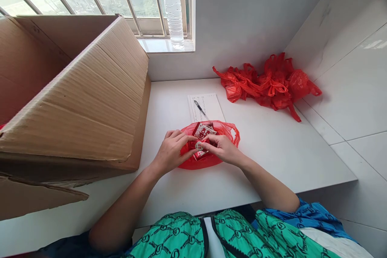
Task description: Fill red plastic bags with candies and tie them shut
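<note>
A thin red plastic bag [211,164] lies spread on the white table in front of me. Above its opening, a small red packet [198,145] with a round pale label is pinched between both hands. My left hand [173,149] grips its left end with thumb and fingers. At the other end, my right hand [223,150] is closed on it with thumb and fingertips. Other red-and-white packets [204,130] rest in the bag behind and below the held one, partly hidden by my fingers.
A large open cardboard box [90,96] stands at the left. Behind the bag lies a notebook [211,102] with a pen [199,107] on it. Knotted red plastic bags [269,82] are heaped at the back right. A clear bottle [174,12] stands on the windowsill.
</note>
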Available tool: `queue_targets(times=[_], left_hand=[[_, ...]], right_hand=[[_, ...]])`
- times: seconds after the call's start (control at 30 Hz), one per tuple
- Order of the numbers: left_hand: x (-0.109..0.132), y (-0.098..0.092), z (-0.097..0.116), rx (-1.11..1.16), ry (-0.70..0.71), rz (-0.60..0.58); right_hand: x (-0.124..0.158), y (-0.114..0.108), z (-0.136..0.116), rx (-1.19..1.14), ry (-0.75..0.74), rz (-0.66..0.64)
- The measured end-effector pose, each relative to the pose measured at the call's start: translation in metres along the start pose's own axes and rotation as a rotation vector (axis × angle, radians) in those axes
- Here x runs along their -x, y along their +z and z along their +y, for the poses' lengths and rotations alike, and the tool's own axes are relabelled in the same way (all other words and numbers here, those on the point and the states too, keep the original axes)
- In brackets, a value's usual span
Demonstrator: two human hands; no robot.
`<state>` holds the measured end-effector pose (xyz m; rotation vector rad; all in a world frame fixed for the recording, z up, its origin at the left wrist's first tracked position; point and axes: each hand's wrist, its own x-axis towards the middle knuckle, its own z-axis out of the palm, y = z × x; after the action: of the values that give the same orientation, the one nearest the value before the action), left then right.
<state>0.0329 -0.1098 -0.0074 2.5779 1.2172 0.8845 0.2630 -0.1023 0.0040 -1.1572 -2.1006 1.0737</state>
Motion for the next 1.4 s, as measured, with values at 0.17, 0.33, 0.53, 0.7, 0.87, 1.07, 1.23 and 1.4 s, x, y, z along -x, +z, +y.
queue_targets(times=[0.17,0.33,0.53,0.7,0.87,1.07,1.23,1.4], left_hand=[[0.001,-0.01,-0.007,-0.013,-0.059,-0.049],[0.003,-0.014,-0.016,-0.027,-0.045,-0.16],[0.006,-0.012,-0.023,-0.091,-0.044,-0.201],[0.012,-0.023,-0.024,-0.101,-0.067,-0.223],[0.021,-0.032,-0.022,-0.067,-0.097,-0.258],[0.028,-0.04,-0.013,-0.008,-0.101,-0.166],[0.013,-0.058,0.019,0.363,-0.277,0.3],[-0.028,-0.079,0.042,0.977,-0.333,0.688]], right_hand=[[-0.002,-0.01,0.009,0.289,-0.06,0.283],[-0.005,-0.006,0.022,0.573,-0.085,0.295],[-0.001,-0.025,0.014,0.526,-0.099,0.388],[0.021,-0.066,0.009,0.552,0.093,0.417],[0.045,-0.078,0.002,0.427,0.203,0.109],[0.052,-0.091,-0.026,0.21,0.029,0.312],[0.038,-0.1,-0.056,-0.059,-0.172,0.421],[0.007,-0.092,-0.08,-0.32,-0.301,0.511]])
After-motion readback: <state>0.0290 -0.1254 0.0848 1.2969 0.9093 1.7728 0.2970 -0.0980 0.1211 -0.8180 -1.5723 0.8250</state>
